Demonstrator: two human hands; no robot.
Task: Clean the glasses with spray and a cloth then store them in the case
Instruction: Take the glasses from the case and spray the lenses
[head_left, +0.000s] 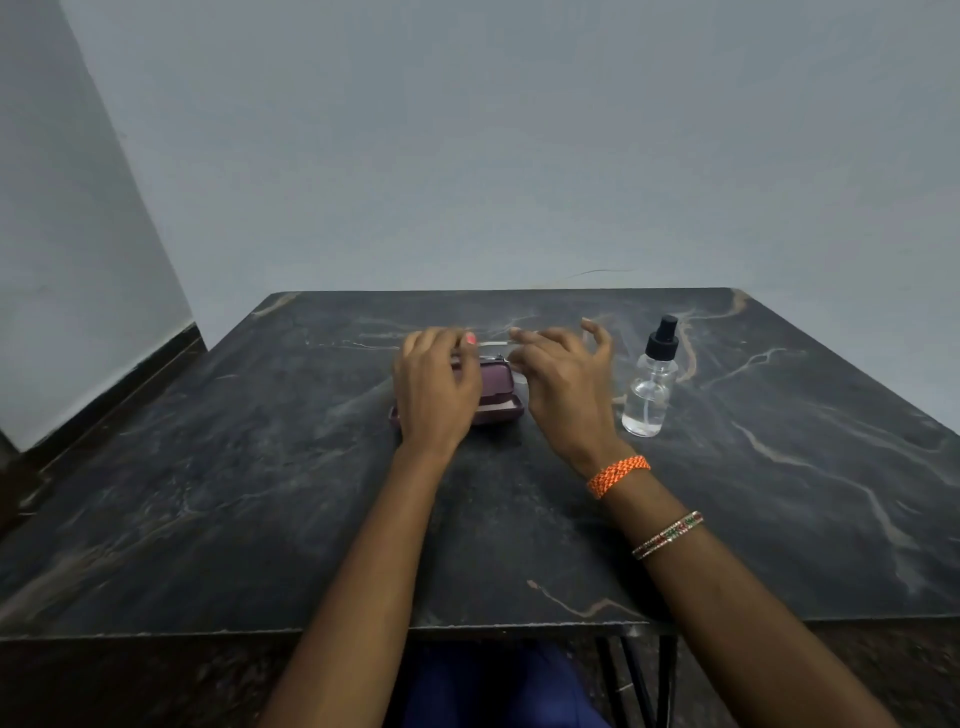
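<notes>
Dark marble-patterned table (519, 519), pale veins, bearing a maroon glasses case (496, 400) near its centre and a clear spray bottle (650, 382), black-capped, upright to its right.

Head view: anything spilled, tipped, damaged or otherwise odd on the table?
Nothing stands out. The spray bottle stands upright and capped, with no puddle around it. The purple case lies flat under both hands. No cloth is in view.

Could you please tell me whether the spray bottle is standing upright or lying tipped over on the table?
Upright: the spray bottle stands on its base on the table, black nozzle on top, right of both hands.
</notes>
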